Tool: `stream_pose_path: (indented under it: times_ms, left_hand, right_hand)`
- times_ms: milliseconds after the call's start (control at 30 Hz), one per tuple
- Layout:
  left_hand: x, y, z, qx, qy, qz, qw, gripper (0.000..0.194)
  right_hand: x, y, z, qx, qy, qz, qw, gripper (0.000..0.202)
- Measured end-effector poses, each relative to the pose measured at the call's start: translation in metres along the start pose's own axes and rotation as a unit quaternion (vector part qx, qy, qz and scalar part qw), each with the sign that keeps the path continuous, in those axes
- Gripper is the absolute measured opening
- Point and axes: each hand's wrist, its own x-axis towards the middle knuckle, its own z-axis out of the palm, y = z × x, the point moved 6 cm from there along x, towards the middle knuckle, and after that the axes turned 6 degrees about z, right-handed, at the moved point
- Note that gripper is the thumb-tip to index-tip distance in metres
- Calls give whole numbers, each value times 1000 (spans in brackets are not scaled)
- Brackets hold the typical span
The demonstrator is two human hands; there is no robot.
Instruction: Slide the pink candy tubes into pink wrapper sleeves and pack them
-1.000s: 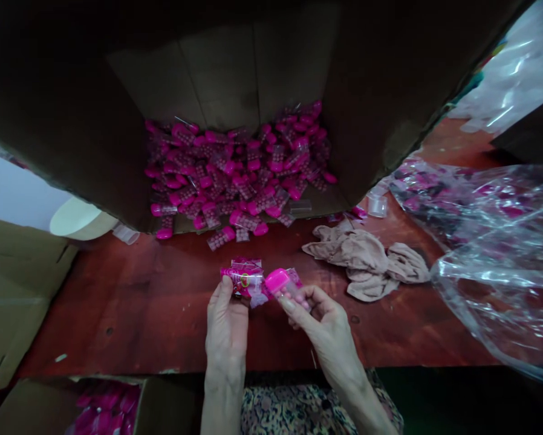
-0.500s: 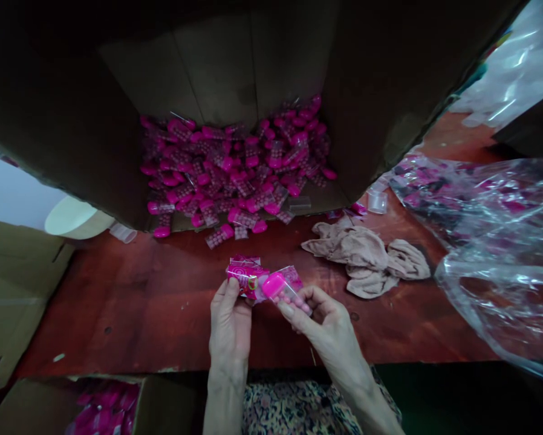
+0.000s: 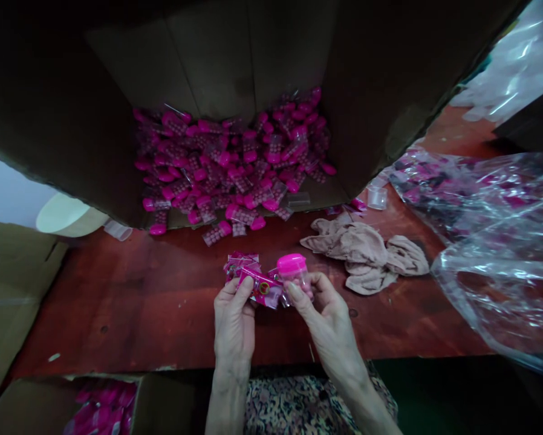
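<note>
Pink-capped bottle (image 3: 294, 269) swung nearly upright, pinched in right grip (image 3: 328, 317).

One left hand (image 3: 235, 326), one right hand (image 3: 332, 320), one held bottle (image 3: 292, 266), one cloth (image 3: 366, 251) right, one bowl (image 3: 67, 216) left, dozens of heaped bottles (image 3: 243, 214) far!

Pink-capped container (image 3: 294, 270) in the right hand (image 3: 326, 314) now nearly upright instead of tilted leftward.

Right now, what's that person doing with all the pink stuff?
The person's left hand pinches a printed pink wrapper; the right hand holds a clear, pink-capped container of pink balls beside it. Ahead, an open cardboard box holds a heap of similar containers. A crumpled cloth lies on the red table.
</note>
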Motion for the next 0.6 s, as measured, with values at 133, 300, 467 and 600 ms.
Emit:
stream_pose_path:
  times_ms: [133, 300, 467, 600]
  left_hand:
    - [-3, -4, 2, 17, -16, 16, 1000, 13]
    - [-7, -9, 2, 45, -12, 22, 999, 15]
    - [-5, -4, -2, 30, 35, 23, 999, 23]
    - [0, 5, -10, 2, 61, 52, 997, 23]
  right_hand:
    - [2, 1, 8, -21, 8, -33, 999, 22]
    - [9, 5, 10, -28, 4, -37, 999, 21]
    - [9, 7, 4, -23, 26, -30, 999, 22]
    - [-1, 12, 3, -32, 2, -6, 999, 23]
